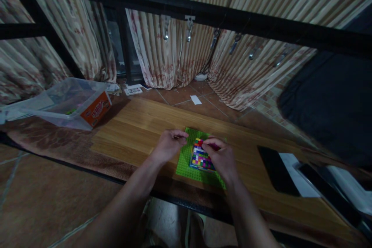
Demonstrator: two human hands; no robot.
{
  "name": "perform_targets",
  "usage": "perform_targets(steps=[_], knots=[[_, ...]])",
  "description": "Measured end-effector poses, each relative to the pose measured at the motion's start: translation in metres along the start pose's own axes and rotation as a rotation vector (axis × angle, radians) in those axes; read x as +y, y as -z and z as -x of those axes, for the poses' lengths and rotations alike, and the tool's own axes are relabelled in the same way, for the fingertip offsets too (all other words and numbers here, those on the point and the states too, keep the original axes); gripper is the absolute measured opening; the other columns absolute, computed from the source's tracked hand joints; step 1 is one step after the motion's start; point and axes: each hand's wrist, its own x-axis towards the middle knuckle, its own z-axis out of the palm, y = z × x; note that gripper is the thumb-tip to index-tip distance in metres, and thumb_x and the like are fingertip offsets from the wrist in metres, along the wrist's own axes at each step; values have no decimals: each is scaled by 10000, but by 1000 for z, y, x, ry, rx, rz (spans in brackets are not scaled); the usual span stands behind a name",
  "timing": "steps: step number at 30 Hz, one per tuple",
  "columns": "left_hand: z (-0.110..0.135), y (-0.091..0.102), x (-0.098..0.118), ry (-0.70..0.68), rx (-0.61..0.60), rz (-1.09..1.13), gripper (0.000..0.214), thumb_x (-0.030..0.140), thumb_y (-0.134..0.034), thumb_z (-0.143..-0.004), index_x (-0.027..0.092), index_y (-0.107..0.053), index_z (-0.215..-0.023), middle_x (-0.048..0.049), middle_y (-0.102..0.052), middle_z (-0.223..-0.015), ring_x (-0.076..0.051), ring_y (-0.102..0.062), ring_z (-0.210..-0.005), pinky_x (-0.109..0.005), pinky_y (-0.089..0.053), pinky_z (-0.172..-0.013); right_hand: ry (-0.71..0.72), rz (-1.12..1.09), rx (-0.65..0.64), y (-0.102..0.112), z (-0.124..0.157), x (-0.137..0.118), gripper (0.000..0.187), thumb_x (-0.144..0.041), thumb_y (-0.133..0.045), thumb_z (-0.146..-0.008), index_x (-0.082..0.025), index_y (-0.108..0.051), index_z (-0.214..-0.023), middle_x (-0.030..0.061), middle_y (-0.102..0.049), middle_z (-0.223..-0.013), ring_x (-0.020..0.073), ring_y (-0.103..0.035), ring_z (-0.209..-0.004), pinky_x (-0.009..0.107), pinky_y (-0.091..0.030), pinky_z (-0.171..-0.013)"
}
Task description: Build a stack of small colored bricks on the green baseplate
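Observation:
A bright green studded baseplate (183, 164) lies on the wooden board, bearing a low block of many-coloured toy bricks (200, 159). My right hand (222, 157) is over the right side of this block, thumb and fingers pinched at a red toy brick (200, 143) near its far edge. The fingers cover part of the block, and dark red shows between them. At the baseplate's left edge is my left hand (170, 145), its fingers stretched toward the bricks and slightly apart. I see nothing in it.
An orange-labelled clear plastic bin (95, 110) with a few coloured pieces stands at the left. A black flat object (276, 170) and white paper (299, 174) lie right on the wooden board (139, 120). A dark metal bar (203, 6) with hanging hooks crosses before curtains.

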Motion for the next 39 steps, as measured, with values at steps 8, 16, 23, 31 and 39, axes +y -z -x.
perform_targets(steps=[8,16,23,31,39], knots=[[0,-3,-6,-209,-43,-204,199,87,-577,-714,152,-624,-896,-23,-651,-810,-143,-619,-781,-275,-493,-768,-279,-184,22,-3,1,-13,336,-355,-755,-571,-196,-705,-862,16,-713,-736,196,-645,-670,311,-490,-632],[10,-15,-2,-373,-44,-415,305,107,-546,-785,192,-591,-1074,-28,-672,-892,-154,-658,-845,-279,-508,-833,-273,-188,4,-5,3,-9,340,-350,-747,-603,-180,-706,-894,32,-712,-770,194,-640,-694,320,-488,-671],[10,-22,-3,-465,-69,-569,354,118,-567,-799,197,-584,-1144,-30,-700,-938,-164,-667,-888,-289,-526,-838,-217,-392,50,3,-1,4,323,-405,-774,-599,-217,-732,-857,29,-733,-849,204,-646,-797,343,-490,-754],[10,-29,-1,-514,-68,-689,372,103,-592,-789,207,-594,-1146,-14,-706,-892,-165,-665,-840,-288,-520,-814,-235,-408,90,7,-3,3,258,-378,-758,-594,-224,-737,-799,27,-740,-811,209,-640,-778,362,-484,-762],[7,-32,-3,-567,-57,-775,401,100,-594,-784,208,-576,-1170,-25,-699,-881,-169,-654,-804,-284,-506,-777,-220,-307,55,3,0,-1,300,-406,-722,-641,-200,-729,-859,44,-735,-859,217,-651,-825,364,-480,-791]])
